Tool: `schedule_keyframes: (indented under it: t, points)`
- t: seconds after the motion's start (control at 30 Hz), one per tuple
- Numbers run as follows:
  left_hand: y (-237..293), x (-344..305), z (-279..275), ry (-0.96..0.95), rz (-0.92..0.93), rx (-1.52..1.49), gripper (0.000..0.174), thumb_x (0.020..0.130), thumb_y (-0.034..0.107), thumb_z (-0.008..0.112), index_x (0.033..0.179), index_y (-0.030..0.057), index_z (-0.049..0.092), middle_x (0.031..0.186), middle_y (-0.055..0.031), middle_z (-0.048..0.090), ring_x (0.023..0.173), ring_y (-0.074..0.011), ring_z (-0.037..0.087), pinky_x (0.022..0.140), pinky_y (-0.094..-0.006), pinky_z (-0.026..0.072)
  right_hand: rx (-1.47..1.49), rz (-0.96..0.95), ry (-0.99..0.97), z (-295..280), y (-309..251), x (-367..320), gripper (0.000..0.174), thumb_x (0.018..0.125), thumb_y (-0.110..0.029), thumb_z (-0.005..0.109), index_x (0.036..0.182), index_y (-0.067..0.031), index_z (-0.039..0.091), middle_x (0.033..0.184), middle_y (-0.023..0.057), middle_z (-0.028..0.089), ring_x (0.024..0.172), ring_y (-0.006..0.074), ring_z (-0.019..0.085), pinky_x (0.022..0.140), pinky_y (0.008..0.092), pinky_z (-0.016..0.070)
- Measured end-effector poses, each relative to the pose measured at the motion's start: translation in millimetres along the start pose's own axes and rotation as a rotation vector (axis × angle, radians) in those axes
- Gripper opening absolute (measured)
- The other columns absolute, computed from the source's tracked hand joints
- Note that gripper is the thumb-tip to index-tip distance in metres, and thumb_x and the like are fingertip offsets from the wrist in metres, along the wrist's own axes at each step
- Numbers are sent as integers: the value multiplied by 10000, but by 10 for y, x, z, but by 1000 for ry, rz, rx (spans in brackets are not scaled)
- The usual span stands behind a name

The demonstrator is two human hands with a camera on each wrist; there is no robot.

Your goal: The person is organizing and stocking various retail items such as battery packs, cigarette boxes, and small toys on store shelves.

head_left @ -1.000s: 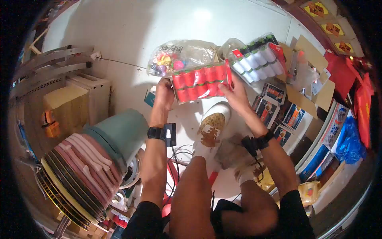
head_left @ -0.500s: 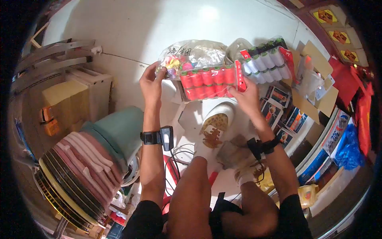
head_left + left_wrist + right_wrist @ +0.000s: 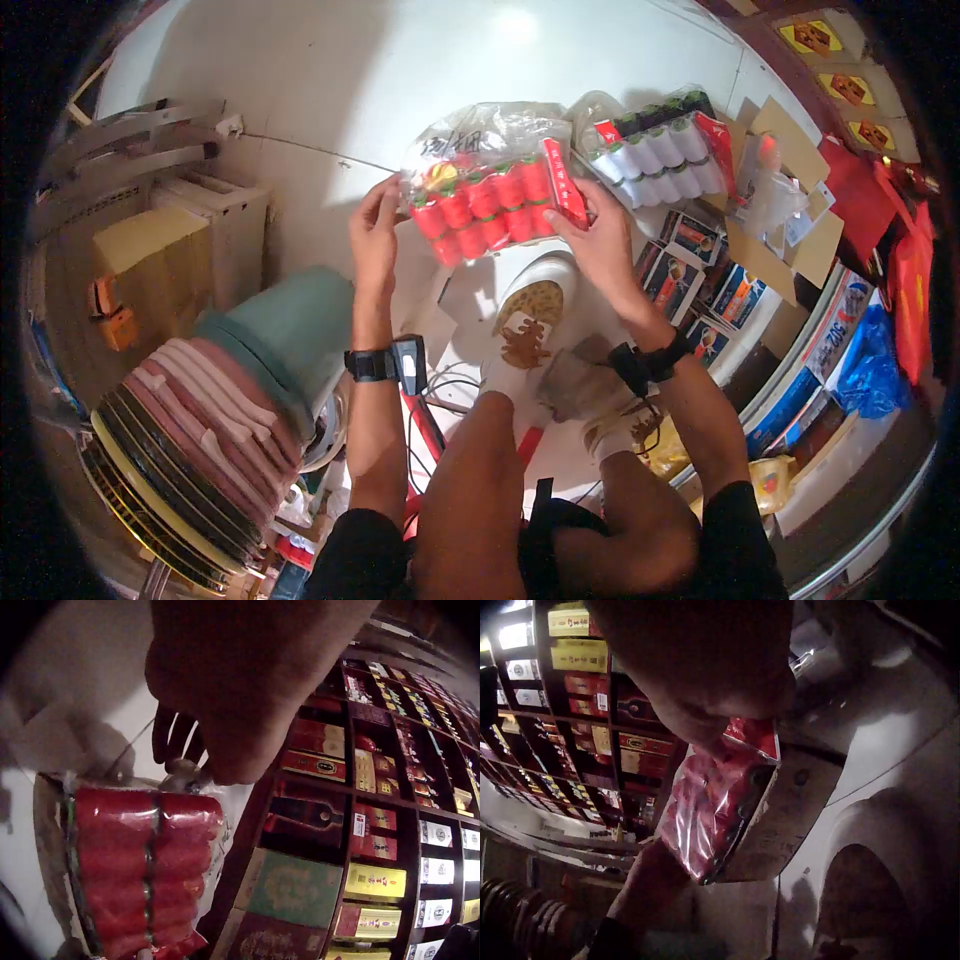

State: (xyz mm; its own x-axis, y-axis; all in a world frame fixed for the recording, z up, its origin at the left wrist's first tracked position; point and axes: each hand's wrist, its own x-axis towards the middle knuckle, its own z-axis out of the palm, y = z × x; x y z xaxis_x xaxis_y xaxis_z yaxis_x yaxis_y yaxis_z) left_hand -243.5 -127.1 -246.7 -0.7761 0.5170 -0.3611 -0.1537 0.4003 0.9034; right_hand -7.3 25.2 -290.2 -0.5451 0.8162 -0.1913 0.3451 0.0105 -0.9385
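A clear pack of red rolls with green ends (image 3: 480, 210) lies tilted over a cardboard box (image 3: 769, 840). My right hand (image 3: 603, 245) pinches the pack's red label end, thumb on top. At the left, my left hand (image 3: 375, 240) has its fingers bent at the edge of a clear bag (image 3: 500, 125) with handwriting on it and colourful small items inside. The left wrist view shows those fingers around a bit of the bag beside the red rolls (image 3: 142, 862); the fingertips are partly hidden.
A pack of white rolls (image 3: 665, 160) lies at the right, beside an opened carton (image 3: 800, 140) and small dark boxes (image 3: 670, 280). Stacked buckets and basins (image 3: 270, 340) stand at the lower left. A shoe (image 3: 535, 300) is just below the red pack.
The red pack has shifted left over the clear bag and turned, its label end now higher. My left hand has moved from the pack's side to the bag's edge.
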Motion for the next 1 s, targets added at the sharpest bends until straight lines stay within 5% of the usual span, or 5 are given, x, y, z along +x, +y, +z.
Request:
schedule_keyframes:
  t: [0.33,0.47,0.63,0.83,1.0]
  points:
    - [206,-325,-404,126,248,117,246,984,122,565,1176,-11,645,1086,-100,681,950,-179,666,803,-311,538,-65,-90,-47,-1070,-185,-719,419,849,5,676,1257,-36,595,1202,113,624,1008,187,632,843,327,535]
    - [473,-498,-277,-178,262,100,321,995,146,556,1291,27,587,993,-101,682,880,-153,656,795,-283,527,-175,22,41,-1714,-576,-1508,249,886,-114,666,1118,-24,676,1071,116,683,958,212,648,841,354,521]
    - [1256,-814,-330,-465,259,189,331,989,138,561,1310,62,572,742,-26,623,603,-61,514,507,-231,396,-290,29,224,-2338,-1515,-2633,172,886,-180,678,999,-52,673,892,145,664,834,285,654,766,394,515]
    - [2408,-1501,-129,-819,370,190,331,983,126,556,1303,40,563,928,-81,671,766,-107,603,672,-255,510,-487,-65,499,-2563,-2514,-3805,189,767,-36,612,950,-58,653,831,148,599,778,312,601,666,429,482]
    - [3655,-2696,421,-1122,595,224,293,999,125,504,1275,48,567,994,-91,671,834,-150,656,665,-272,537,-555,-252,727,-3064,-3427,-4329,167,822,-36,611,972,-27,683,794,116,624,717,190,575,656,332,468]
